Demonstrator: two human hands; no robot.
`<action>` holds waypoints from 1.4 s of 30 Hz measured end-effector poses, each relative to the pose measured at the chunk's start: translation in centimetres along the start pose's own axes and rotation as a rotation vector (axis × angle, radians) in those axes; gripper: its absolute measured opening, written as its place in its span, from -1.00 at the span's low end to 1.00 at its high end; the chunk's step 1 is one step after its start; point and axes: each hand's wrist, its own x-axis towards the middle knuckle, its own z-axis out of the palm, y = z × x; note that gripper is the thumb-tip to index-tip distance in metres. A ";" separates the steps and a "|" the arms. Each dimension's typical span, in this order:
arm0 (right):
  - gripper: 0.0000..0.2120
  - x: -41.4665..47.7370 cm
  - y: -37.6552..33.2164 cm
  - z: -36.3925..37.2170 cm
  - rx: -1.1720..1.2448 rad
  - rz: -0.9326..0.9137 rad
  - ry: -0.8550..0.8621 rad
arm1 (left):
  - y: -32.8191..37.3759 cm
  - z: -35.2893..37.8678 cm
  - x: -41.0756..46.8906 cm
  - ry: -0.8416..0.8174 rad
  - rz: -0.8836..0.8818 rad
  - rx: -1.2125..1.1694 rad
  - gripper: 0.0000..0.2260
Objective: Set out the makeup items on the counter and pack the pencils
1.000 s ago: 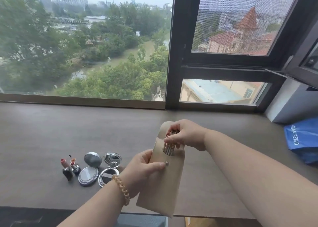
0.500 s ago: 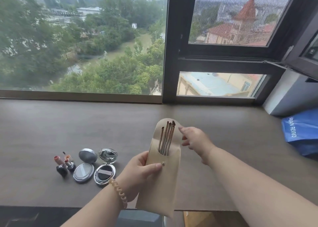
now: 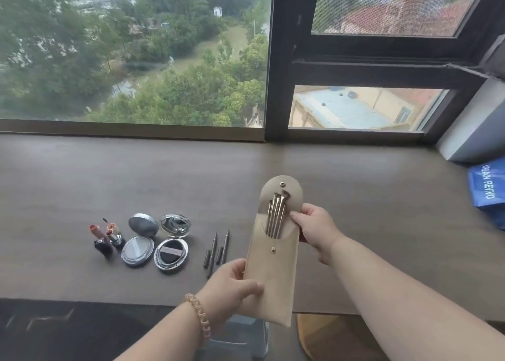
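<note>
A beige snap pouch is held upright above the counter, its flap open. Several thin metallic pencils stick out of its pocket. My left hand grips the pouch's lower left edge. My right hand pinches its upper right edge beside the pencils. On the counter to the left lie two dark pencils with loose caps, two open round compacts, and open lipsticks.
A blue bag lies at the counter's far right below a white box. The window frame runs along the back. The counter's front edge is just below my hands.
My right hand let go of the pencils, moved off, then took the pouch's right edge. The pencils sit deeper in the pocket. The view tilted down, showing two dark pencils on the counter.
</note>
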 end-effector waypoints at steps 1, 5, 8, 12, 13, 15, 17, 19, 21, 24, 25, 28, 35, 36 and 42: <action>-0.85 0.3 1.1 0.2 -0.007 0.033 0.001 | -1.0 -0.1 0.4 0.021 -0.017 0.065 -0.69; -0.82 1.2 4.4 1.9 -0.024 0.074 -0.047 | -3.3 -0.4 2.1 0.109 -0.067 0.226 -0.71; -0.58 2.2 5.6 3.1 -0.104 0.046 -0.029 | -4.2 -0.7 3.9 0.171 -0.076 0.315 -0.79; -0.11 4.2 6.6 4.3 -0.338 0.021 -0.013 | -5.2 -0.8 6.0 0.294 -0.073 0.453 -0.81; -0.03 4.7 6.8 4.6 -0.381 0.019 -0.015 | -5.4 -0.8 6.3 0.322 -0.068 0.483 -0.81; 0.02 5.6 6.9 5.3 -0.444 -0.003 -0.014 | -5.7 -0.8 6.8 0.373 -0.064 0.565 -0.80; 0.00 6.2 7.0 6.1 -0.473 -0.053 0.014 | -5.8 -0.8 7.0 0.426 -0.064 0.661 -0.77; -0.05 6.6 7.2 6.8 -0.520 -0.106 0.049 | -5.9 -0.9 7.2 0.461 -0.054 0.706 -0.74; -0.11 6.6 7.6 7.3 -0.573 -0.137 0.067 | -6.0 -1.0 7.4 0.467 -0.048 0.723 -0.70; -0.20 6.0 8.2 7.7 -0.651 -0.176 0.077 | -6.0 -1.1 7.4 0.456 -0.042 0.766 -0.66; -0.23 5.7 8.5 7.8 -0.709 -0.208 0.089 | -6.0 -1.1 7.4 0.457 -0.038 0.782 -0.66; -0.31 4.5 9.4 7.8 -0.945 -0.327 0.120 | -5.8 -1.3 7.4 0.459 -0.043 0.829 -0.64; -0.49 2.0 11.6 7.4 -1.151 -0.447 -0.021 | -5.3 -1.1 7.7 0.479 0.000 1.060 -0.62; -0.49 1.9 11.6 7.2 -1.157 -0.425 -0.050 | -5.2 -1.0 7.6 0.451 -0.015 1.077 -0.63; -0.45 0.6 9.9 5.8 -1.106 -0.411 -0.165 | -3.7 -0.9 7.1 0.389 -0.066 1.116 -0.57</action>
